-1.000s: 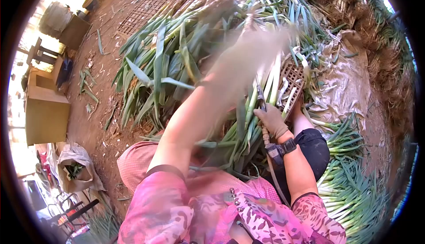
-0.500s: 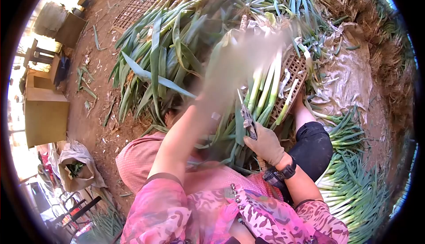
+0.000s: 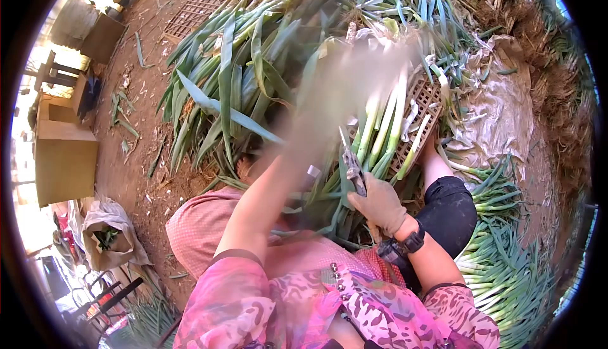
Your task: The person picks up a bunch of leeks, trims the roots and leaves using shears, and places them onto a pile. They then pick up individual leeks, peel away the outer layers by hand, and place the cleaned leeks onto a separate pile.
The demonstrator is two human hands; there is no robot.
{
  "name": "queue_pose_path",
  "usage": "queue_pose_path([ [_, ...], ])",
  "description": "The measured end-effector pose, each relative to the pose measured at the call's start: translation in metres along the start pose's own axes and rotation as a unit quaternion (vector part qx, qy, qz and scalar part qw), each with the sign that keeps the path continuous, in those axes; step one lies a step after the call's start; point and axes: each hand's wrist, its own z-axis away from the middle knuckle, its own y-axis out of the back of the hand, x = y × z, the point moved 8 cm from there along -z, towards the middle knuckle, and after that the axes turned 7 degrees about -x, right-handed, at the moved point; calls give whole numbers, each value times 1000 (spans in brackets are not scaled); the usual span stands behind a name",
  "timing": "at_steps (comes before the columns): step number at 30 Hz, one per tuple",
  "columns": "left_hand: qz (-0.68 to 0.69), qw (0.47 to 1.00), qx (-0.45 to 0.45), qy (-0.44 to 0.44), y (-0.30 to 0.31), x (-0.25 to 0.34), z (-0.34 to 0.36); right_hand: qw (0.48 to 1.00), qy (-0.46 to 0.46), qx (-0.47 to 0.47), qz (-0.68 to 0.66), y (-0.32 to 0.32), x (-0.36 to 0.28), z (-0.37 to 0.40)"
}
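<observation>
My left hand (image 3: 370,73) reaches forward over the white ends of several leeks (image 3: 387,118). It is smeared, so its fingers and any hold on the stalks cannot be made out. My right hand (image 3: 380,206), in a tan glove, is closed around metal pruning shears (image 3: 353,166), whose narrow point faces up and away from me. The shears are beside the leeks' green stalks, nearer to me than the left hand. Beneath these leeks is a brown plastic crate (image 3: 418,121) with a lattice surface. A large heap of leeks (image 3: 221,89) spreads to the left.
Trimmed leeks (image 3: 500,273) lie in rows at the right, below a pale plastic sheet (image 3: 491,111). More leeks with roots line the far right edge. Another lattice crate (image 3: 202,7) is at the upper left. An open sack (image 3: 111,238) and a box (image 3: 66,165) stand left.
The view has shifted slightly. My right hand and the shears have moved a little left relative to the leeks. My left hand stays over the white ends, still blurred.
</observation>
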Motion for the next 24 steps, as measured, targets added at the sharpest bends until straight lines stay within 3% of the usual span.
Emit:
queue_pose_path([
  [4,-3,997,-63,39,-6,-16,-8,998,-26,50,40,22,4,-52],
  [5,1,996,-81,48,-8,-18,-8,996,-62,23,57,32,5,-71],
  [9,-296,951,-76,-37,-19,25,23,990,-63,98,75,65,15,-143],
  [10,-233,961,-135,-59,-31,55,54,990,-66,100,68,66,18,-144],
  [16,-100,972,-189,94,-43,-13,58,993,-50,33,103,52,23,-126],
  [18,-4,955,-262,139,-55,-4,76,993,-54,65,87,68,32,-133],
  [21,161,914,-350,129,-75,6,98,989,-57,84,111,89,27,-155],
  [24,165,902,-361,169,-68,-6,98,986,-78,82,120,103,26,-175],
])
